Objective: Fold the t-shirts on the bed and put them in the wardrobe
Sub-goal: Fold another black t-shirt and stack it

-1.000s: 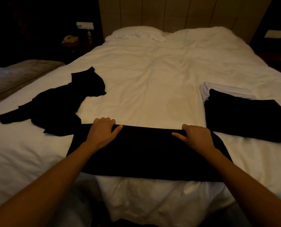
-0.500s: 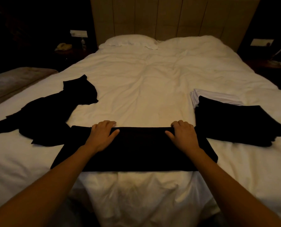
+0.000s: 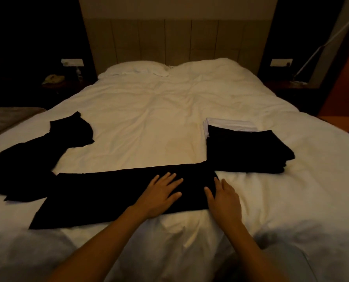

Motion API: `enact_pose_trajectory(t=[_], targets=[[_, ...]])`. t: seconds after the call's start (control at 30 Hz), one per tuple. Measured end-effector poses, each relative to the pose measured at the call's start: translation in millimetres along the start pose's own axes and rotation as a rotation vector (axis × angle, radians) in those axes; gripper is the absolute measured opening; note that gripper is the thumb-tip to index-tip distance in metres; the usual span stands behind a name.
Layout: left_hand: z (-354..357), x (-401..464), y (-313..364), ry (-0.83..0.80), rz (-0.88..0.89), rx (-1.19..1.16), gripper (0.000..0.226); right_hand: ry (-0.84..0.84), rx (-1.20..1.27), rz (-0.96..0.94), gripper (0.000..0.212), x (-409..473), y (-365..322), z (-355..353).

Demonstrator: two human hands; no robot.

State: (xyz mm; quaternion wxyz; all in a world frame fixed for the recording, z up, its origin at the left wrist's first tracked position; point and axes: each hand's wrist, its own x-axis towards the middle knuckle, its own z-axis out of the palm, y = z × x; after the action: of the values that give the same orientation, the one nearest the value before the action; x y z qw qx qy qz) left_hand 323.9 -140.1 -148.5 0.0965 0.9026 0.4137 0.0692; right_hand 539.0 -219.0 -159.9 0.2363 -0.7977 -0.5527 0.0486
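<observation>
A black t-shirt [image 3: 116,192], already folded into a long narrow strip, lies across the near edge of the bed [image 3: 169,123]. Its right end touches the front of the folded stack [image 3: 245,151] — black shirts on top, a white one showing at the back edge. A second, unfolded black shirt [image 3: 39,153] lies crumpled at the left, its near edge meeting or overlapping the strip; the dim light does not allow the two dark fabrics to be separated there.

Both hands have shifted to the right end of the strip. Half a second ago they pressed its far edge, set well apart; now they sit close together. The left hand [image 3: 161,196] rests flat on the cloth, fingers spread and straight. The right hand [image 3: 224,198] lies at the strip's right edge, fingers extended, partly on the fabric and partly on the white duvet. Neither hand pinches or grips anything.

The strip also lies differently in the view: more of it extends to the left of the hands than before.

Judgement: the lengthwise fold is complete, and the hands appear placed for the crosswise fold — one end brought over the other to match the stack. The shirt is soft and will slide on the duvet, so the layers should be held flat during that fold. One shirt is not yet folded, and nothing has gone to the wardrobe, which is not in view.
</observation>
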Motion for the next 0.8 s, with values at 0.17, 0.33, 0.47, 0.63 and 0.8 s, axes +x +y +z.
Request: enact_pose_trajectory(t=[0.17, 0.33, 0.47, 0.63, 0.8], targets=[[0, 41, 36, -0.033, -0.058, -0.051, 0.058, -0.027, 0.051, 0.075, 0.06, 0, 9, -13], [3, 72, 51, -0.055, -0.091, -0.055, 0.055, -0.073, 0.265, 0.068, 0.028, 1, 15, -12], [6, 84, 52, -0.037, -0.091, -0.044, 0.055, 0.047, 0.455, 0.072, 0.021, 0, 17, -18], [2, 100, 49, -0.006, -0.132, -0.093, 0.054, 0.1, 0.532, 0.102, 0.021, 0, 24, -25], [-4, 129, 52, 0.0, -0.21, -0.241, 0.049, -0.028, 0.612, 0.041, 0.011, 7, 18, -28]])
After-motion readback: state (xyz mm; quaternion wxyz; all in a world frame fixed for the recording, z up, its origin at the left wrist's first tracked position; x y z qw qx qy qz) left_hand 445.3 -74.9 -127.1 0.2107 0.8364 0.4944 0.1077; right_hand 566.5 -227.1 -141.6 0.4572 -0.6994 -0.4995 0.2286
